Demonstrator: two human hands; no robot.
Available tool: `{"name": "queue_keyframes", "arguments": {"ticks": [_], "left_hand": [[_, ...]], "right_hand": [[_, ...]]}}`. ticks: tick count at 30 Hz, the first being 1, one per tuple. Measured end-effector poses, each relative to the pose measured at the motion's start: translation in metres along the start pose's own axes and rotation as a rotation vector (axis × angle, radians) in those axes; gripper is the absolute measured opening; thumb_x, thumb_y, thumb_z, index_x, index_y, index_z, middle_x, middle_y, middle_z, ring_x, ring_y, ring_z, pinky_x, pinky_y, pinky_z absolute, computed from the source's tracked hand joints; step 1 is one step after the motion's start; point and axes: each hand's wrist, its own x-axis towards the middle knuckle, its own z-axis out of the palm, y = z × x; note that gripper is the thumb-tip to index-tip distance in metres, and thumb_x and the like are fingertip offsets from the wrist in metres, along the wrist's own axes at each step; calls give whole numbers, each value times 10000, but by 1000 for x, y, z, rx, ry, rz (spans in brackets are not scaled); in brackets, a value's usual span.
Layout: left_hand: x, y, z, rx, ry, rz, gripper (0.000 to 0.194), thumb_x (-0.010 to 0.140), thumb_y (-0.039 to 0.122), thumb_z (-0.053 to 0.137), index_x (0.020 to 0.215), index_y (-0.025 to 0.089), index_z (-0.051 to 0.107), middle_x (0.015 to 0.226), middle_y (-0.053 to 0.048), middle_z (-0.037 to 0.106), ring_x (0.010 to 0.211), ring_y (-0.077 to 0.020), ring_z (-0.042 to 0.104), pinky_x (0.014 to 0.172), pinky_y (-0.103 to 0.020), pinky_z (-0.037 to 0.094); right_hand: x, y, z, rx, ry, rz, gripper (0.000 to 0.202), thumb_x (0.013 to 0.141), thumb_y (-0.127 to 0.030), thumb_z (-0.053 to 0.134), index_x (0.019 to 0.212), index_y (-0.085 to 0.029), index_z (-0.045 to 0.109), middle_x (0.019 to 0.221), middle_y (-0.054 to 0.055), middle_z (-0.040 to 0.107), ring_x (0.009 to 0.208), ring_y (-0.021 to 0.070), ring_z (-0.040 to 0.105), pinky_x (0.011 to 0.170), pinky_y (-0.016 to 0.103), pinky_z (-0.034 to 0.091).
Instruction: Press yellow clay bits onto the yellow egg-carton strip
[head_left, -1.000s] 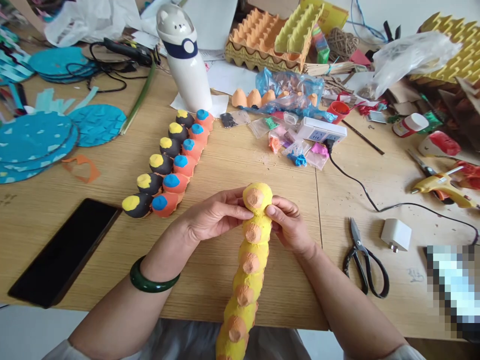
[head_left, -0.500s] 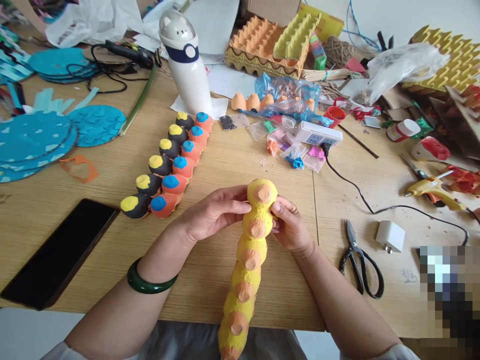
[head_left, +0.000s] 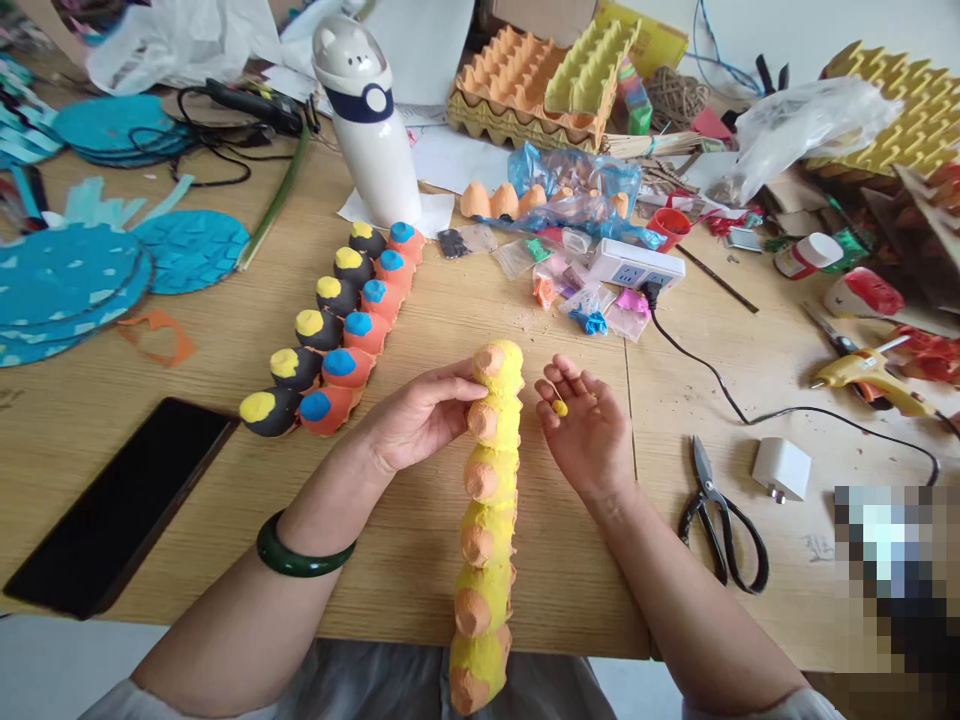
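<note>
My left hand [head_left: 424,418] pinches the far end of a strip of egg-carton cups [head_left: 504,480] between thumb and fingers. Yellow clay covers much of the strip, while the cup tips show bare orange-brown. The strip runs toward my lap, tilted so its tips face left. Just right of it, my right hand [head_left: 592,445] is open, palm up with fingers apart and slightly curled. A small ball of yellow clay [head_left: 559,408] rests against its fingers. Farther left on the table lie joined carton cups, one row black with yellow tips [head_left: 319,328], the other orange with blue tips [head_left: 360,335].
A black phone [head_left: 124,505] lies at the left, near blue discs [head_left: 67,270]. Scissors [head_left: 721,520], a white charger [head_left: 781,468] and a glue gun [head_left: 874,375] are at the right. Behind stand a white bottle [head_left: 375,160], a corded power strip [head_left: 637,268] and egg trays [head_left: 510,80].
My right hand has let go of the strip and moved right, turning palm up and showing the yellow clay ball. The strip has rolled leftward in my left hand.
</note>
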Motion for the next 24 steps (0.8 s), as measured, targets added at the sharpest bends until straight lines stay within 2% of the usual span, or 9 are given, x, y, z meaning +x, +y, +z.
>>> {"name": "queue_keyframes", "arguments": {"ticks": [3,6,9,11,14,16,19,21,24], "left_hand": [[2,-1,1,-44,105,-20,200,786,95,660,926,152,790,886,-51,747,801,-153,677,737,-223,570],[4,-2,3,-78,178,-35,216,757,103,633,910,139,782,855,-62,744,771,-164,678,713,-233,573],[5,-1,5,-98,256,-35,167,751,119,629,856,133,757,820,-65,736,751,-171,675,689,-244,572],[6,0,5,-118,310,-27,127,756,117,622,813,141,733,786,-51,723,725,-159,659,660,-238,560],[7,1,6,-139,355,-14,122,763,111,609,796,147,720,726,-32,703,665,-140,625,594,-228,521],[8,1,6,-147,360,-7,135,777,123,603,819,148,729,728,-36,716,661,-145,627,597,-239,521],[8,3,6,-164,359,-3,159,810,156,575,835,142,732,776,-59,745,695,-164,654,652,-270,550],[8,5,6,-180,366,6,173,814,164,553,823,139,724,784,-65,745,690,-166,661,649,-274,549],[8,6,4,-198,376,35,164,793,159,547,808,148,710,763,-51,732,677,-166,668,629,-269,544]], "right_hand": [[2,-1,-3,103,34,14,268,716,-181,598,920,-215,768,1013,41,718,947,172,644,818,272,587],[3,3,-6,87,10,-10,376,599,-55,551,852,-230,767,1060,11,746,1057,182,659,1062,332,539],[4,8,-6,52,-15,-61,399,576,6,557,819,-238,758,1055,-21,759,1105,182,675,1145,378,497],[4,9,-5,31,-42,-71,360,632,9,596,845,-236,753,1083,-21,764,1140,190,686,1152,401,498],[3,10,-1,-4,-81,-51,214,792,-87,652,933,-220,743,1139,20,762,1095,190,714,1069,396,562],[1,10,-1,-31,-94,-16,152,862,-166,662,989,-209,734,1021,28,760,853,148,721,845,332,638],[-2,9,0,-83,-104,32,141,894,-216,668,1019,-199,731,719,-43,615,480,61,471,449,194,492],[-4,8,1,-104,-96,34,119,905,-242,668,991,-192,734,676,-64,518,446,39,366,382,160,384],[-5,8,3,-122,-109,27,129,847,-201,693,967,-192,738,830,-23,578,565,53,494,417,157,416]]}}
